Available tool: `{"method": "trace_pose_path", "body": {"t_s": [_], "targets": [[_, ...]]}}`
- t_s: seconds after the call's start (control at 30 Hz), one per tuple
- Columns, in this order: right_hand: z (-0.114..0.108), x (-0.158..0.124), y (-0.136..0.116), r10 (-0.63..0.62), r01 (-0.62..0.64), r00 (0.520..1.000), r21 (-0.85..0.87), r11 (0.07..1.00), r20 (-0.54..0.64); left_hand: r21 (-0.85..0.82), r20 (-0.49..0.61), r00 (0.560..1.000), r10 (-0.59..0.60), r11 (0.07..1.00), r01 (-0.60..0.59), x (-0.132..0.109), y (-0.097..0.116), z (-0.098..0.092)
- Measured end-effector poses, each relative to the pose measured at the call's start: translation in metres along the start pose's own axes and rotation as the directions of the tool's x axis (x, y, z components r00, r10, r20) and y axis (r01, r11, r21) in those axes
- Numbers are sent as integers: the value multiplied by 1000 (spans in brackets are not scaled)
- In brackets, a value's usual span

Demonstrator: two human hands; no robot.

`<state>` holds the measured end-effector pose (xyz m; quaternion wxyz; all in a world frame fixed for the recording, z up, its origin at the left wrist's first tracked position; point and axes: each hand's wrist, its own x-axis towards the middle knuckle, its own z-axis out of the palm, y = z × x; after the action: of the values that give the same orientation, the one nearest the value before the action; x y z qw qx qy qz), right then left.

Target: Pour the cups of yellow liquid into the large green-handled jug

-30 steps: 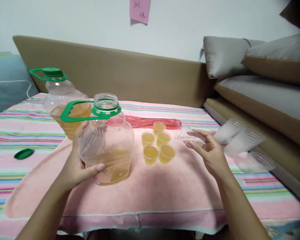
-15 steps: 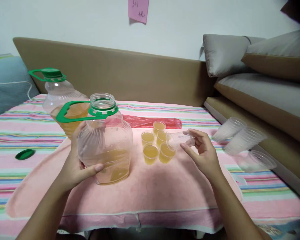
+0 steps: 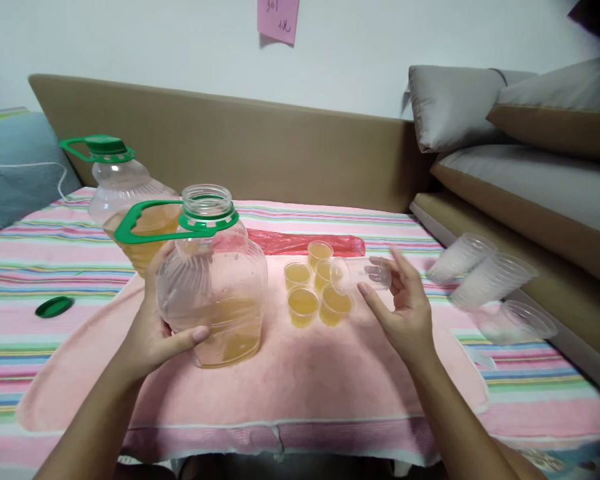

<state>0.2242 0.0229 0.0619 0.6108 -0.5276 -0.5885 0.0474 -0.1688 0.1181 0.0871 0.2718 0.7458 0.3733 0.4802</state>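
Observation:
My left hand (image 3: 163,323) grips the side of a large clear plastic jug (image 3: 215,287) with a green handle and an uncapped mouth. Yellowish liquid fills its lower part. In my right hand (image 3: 400,307) is a clear plastic cup (image 3: 357,275), tipped on its side with its rim facing left, held between thumb and fingers. It hangs in front of several small cups of yellow liquid (image 3: 303,305), which stand upright in a cluster. Behind the jug stands a second jug (image 3: 125,193) with a green cap, also holding yellowish liquid.
A green cap (image 3: 54,307) lies at the left on the striped cloth (image 3: 10,333). Beyond the filled cups is a red plastic bag (image 3: 305,243). Stacks of clear cups (image 3: 493,280) lie at the right beside grey-and-brown cushions (image 3: 530,180). A brown board (image 3: 230,147) runs along the back.
My right hand has shifted its fingers on the empty cup, the index finger now lifted away, and the cup lies a little differently. My left hand and the jug look nearly unmoved.

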Motion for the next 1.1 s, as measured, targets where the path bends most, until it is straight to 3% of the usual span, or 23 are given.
{"method": "trace_pose_path", "body": {"t_s": [0.37,0.8,0.97,1.1], "targets": [[-3,0,1,-71,72,997,-77,994,11,33,11,992,122,992,-122,1,-20,-4],[5,-3,3,-169,167,985,-38,985,-41,-4,-4,995,96,995,-96,-2,-22,-3],[-1,-1,-1,-167,168,986,-163,972,18,-7,-13,997,80,997,-80,-1,-19,-3],[-1,-2,-4,-174,169,985,-158,973,-14,10,-4,995,99,995,-99,0,-21,-4]]}}
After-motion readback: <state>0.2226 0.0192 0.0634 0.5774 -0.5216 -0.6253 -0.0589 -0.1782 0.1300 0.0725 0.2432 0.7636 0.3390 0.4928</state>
